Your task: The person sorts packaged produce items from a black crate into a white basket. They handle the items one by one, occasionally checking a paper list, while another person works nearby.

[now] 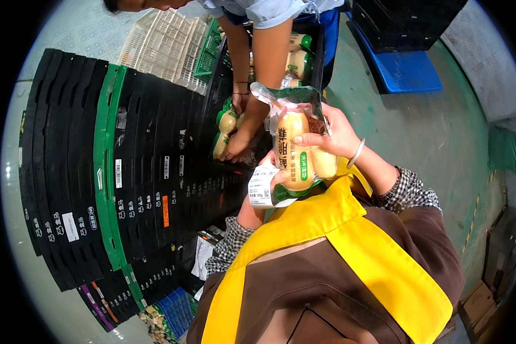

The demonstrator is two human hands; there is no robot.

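Note:
Both my hands hold one clear plastic vacuum pack of peeled lotus root [293, 133] before my chest. My right hand [337, 133] grips its upper right side, the thumb across the front. My left hand [271, 165] holds the lower left edge, its thumb at a white printed label [261, 187] that hangs off the pack's lower corner. Whether the label is fully stuck on cannot be told. Beyond my hands is a black plastic crate [318, 64] with more green-and-clear packs [299, 62]. Another person's hands [241, 139] touch packs [227, 122] at its near left.
Tall stacks of black crates [155, 129] with a green crate [108, 172] among them stand at left. White baskets [159, 43] lie behind. A blue platform [408, 71] bears black crates [406, 26] at upper right. The other person leans in from the top.

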